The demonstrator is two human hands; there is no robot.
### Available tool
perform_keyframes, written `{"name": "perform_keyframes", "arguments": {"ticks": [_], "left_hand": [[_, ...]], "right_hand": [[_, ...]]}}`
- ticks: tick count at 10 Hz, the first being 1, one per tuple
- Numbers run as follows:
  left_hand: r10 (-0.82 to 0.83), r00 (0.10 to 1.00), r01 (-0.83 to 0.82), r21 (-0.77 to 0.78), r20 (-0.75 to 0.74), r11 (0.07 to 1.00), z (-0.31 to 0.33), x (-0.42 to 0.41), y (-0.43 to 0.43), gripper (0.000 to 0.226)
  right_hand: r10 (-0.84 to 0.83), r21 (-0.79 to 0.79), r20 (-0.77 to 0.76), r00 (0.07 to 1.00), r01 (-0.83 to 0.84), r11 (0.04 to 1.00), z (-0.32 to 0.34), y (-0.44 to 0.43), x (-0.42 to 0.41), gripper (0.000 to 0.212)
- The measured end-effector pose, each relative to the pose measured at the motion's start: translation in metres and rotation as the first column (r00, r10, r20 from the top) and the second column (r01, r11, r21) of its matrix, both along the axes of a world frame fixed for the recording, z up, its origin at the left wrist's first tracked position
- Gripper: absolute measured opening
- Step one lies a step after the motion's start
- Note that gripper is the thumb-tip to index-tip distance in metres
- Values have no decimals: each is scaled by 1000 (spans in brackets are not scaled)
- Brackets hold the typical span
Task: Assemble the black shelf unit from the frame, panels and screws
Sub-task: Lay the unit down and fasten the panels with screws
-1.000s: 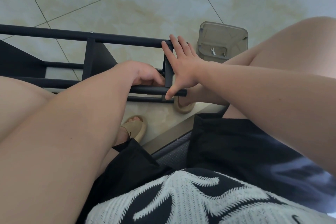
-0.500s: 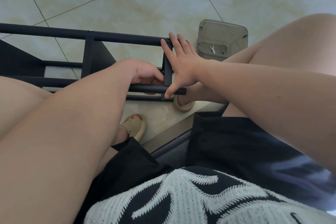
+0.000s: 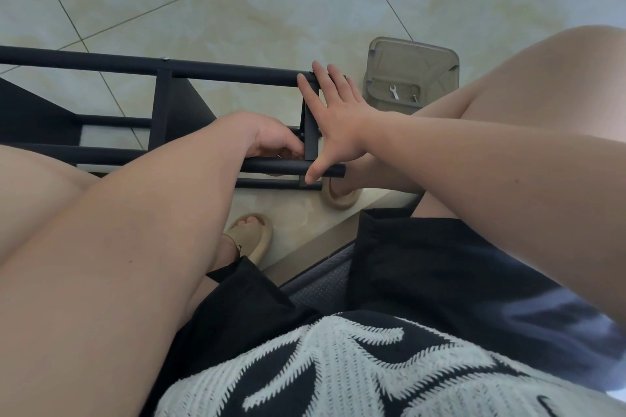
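The black shelf frame [image 3: 216, 69] lies on its side on the tiled floor in front of me. My right hand [image 3: 335, 125] presses flat against the frame's right end bar [image 3: 310, 132], fingers straight and the thumb on the lower tube [image 3: 277, 166]. Just inside that end bar, my left hand [image 3: 271, 137] has its fingers curled at the joint with the lower tube. What those fingers hold is hidden. A black panel [image 3: 184, 105] stands between the tubes further left.
A translucent plastic tub [image 3: 411, 54] sits on the floor right of the frame, holding a small wrench [image 3: 394, 92] and a screw [image 3: 414, 97]. My knees flank the frame, and my sandalled feet [image 3: 250, 234] rest under it.
Both hands stay at the frame's right end. The left hand has crept slightly toward the end bar.
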State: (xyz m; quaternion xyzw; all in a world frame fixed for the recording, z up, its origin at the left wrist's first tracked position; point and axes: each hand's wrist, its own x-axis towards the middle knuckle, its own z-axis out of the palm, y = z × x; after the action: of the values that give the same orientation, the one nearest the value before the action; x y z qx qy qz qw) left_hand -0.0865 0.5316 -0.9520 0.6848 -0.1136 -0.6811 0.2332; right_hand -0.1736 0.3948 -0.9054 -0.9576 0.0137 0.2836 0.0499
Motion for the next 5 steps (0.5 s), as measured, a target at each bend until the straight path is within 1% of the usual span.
{"name": "perform_keyframes", "arguments": {"ticks": [1,2,3,4,5], "left_hand": [[-20,1000,20,9,-8,1000,0,0,1,29],[-14,996,13,-18,-90,1000,0,2,3,30],[-7,996,5,-26,-85,1000,0,1,1,19],[-22,1000,22,-2,9,1000,0,0,-1,28],[-12,1000,12,2,3,1000,-3,0,-1,33]], "right_hand": [[0,3,-1,1000,0,1000,0,0,0,168],[2,0,1,1000,-2,1000,0,0,0,168],[2,-4,0,1000,-2,1000,0,0,0,168],[4,-6,0,1000,-4,1000,-1,0,0,168],[2,-4,-2,1000,-2,1000,0,0,0,168]]}}
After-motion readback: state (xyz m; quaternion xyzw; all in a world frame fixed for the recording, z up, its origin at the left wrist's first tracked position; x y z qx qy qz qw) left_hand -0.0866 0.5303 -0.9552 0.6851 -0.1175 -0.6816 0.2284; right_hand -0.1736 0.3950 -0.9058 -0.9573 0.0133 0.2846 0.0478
